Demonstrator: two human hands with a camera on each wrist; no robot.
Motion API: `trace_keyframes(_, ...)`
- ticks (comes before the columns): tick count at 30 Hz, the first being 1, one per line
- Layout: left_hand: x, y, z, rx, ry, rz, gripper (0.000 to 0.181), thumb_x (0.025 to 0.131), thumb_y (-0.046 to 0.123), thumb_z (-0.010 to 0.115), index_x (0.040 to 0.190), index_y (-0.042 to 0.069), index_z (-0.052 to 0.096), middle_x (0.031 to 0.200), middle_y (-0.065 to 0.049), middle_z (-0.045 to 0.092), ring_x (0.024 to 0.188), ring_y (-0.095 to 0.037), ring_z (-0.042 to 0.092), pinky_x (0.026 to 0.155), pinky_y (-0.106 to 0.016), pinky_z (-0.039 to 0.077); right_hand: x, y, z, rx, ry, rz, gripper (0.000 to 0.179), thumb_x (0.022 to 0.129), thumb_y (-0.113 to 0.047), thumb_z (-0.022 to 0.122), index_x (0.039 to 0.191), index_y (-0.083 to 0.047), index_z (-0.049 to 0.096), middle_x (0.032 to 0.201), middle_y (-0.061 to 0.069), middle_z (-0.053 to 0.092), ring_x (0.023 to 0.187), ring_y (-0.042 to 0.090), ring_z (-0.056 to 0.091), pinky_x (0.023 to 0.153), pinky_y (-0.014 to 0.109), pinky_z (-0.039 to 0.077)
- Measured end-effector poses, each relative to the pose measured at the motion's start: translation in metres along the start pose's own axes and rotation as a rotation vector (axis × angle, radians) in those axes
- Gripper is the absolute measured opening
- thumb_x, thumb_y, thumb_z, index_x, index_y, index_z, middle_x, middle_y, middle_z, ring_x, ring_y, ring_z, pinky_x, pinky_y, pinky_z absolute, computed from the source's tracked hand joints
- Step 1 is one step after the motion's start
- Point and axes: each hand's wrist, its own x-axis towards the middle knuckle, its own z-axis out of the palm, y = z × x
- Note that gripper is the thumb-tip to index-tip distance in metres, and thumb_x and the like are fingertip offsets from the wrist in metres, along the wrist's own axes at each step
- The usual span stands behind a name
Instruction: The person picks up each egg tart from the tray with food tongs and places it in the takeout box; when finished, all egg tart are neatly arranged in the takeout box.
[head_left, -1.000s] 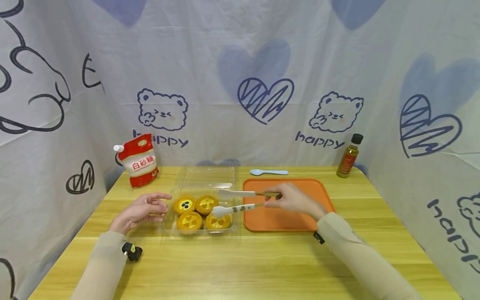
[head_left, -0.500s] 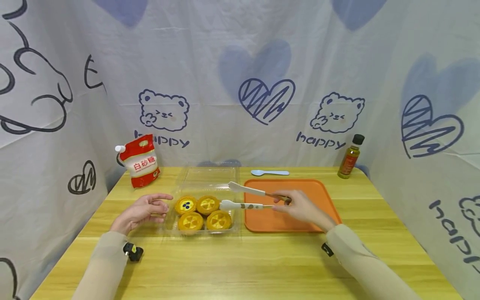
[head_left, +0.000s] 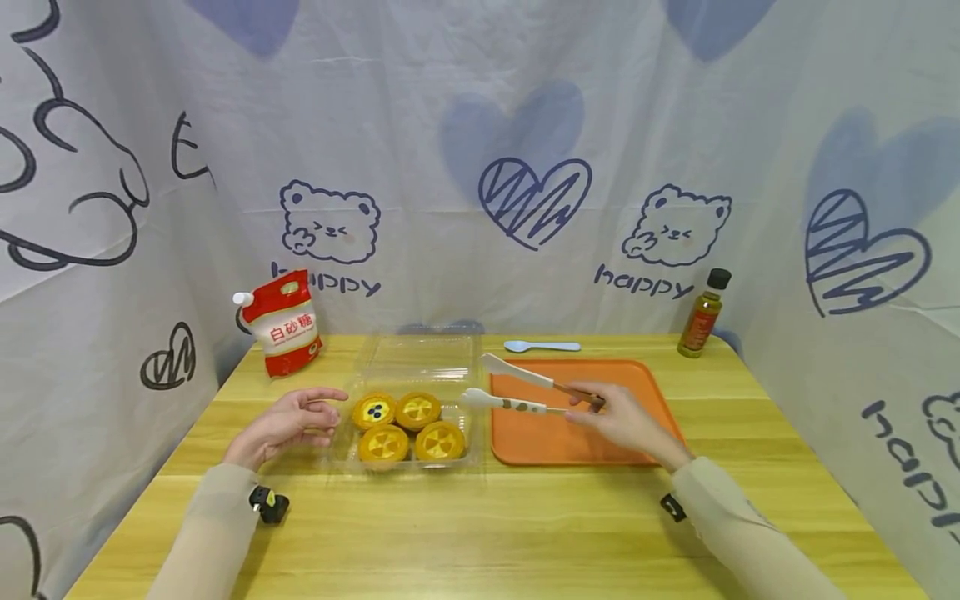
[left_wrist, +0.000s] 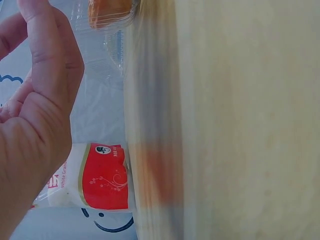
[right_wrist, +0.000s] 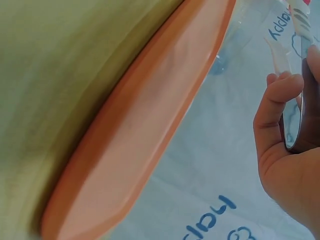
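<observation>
My right hand point(head_left: 618, 417) grips a pair of tongs point(head_left: 521, 406) by the brown metal handle, above the orange tray point(head_left: 585, 454). The white tips stand apart with nothing between them, the lower one over the right side of a clear plastic box point(head_left: 474, 450). Several egg tarts lie in the box; one tart point(head_left: 373, 411) carries dark blue berries, while a front tart point(head_left: 439, 442) has a yellow wedge pattern. My left hand point(head_left: 292, 421) is at the box's left side, fingers loosely bent and holding nothing. In the right wrist view, fingers curl round the tongs point(right_wrist: 307, 105).
A red and white sugar bag point(head_left: 288, 325) stands at the back left. Behind the tray lies a pale blue spoon point(head_left: 542, 346). An oil bottle point(head_left: 700, 317) with a black cap stands at the back right. The box's clear lid point(head_left: 420, 350) is raised behind the tarts.
My right hand and the tongs have moved right, from over the tarts to mostly over the tray. The left hand keeps its place beside the box.
</observation>
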Motion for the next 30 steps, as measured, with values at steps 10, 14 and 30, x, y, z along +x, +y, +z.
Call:
trace_keyframes(10, 0.000, 0.000, 0.000, -0.009, -0.005, 0.001, 0.058, 0.092, 0.002, 0.063, 0.143, -0.005, 0.035, 0.096, -0.005, 0.067, 0.076, -0.016, 0.066, 0.073, -0.030, 0.061, -0.007, 0.018, -0.006, 0.024, 0.050, 0.024, 0.055, 0.091, -0.034, 0.069, 0.139, -0.010, 0.056, 0.115, 0.015, 0.069, 0.081, 0.018, 0.056, 0.064, 0.026, 0.045)
trace_keyframes(14, 0.000, 0.000, 0.000, -0.012, -0.006, 0.001, 0.059, 0.092, 0.001, 0.063, 0.143, -0.005, 0.034, 0.095, -0.005, 0.067, 0.076, -0.015, 0.066, 0.073, -0.030, 0.061, -0.011, 0.021, -0.010, 0.042, 0.071, 0.044, 0.057, 0.090, -0.033, 0.070, 0.139, -0.009, 0.055, 0.115, 0.016, 0.069, 0.074, 0.017, 0.054, 0.059, 0.025, 0.043)
trace_keyframes(30, 0.000, 0.000, 0.000, -0.008, -0.002, 0.000, 0.059, 0.092, 0.003, 0.064, 0.142, -0.005, 0.036, 0.095, -0.005, 0.067, 0.076, -0.015, 0.066, 0.073, -0.030, 0.061, -0.030, 0.042, -0.034, 0.015, 0.183, 0.178, 0.057, 0.094, -0.036, 0.065, 0.141, -0.007, 0.051, 0.108, 0.015, 0.065, 0.053, 0.008, 0.038, 0.046, 0.024, 0.038)
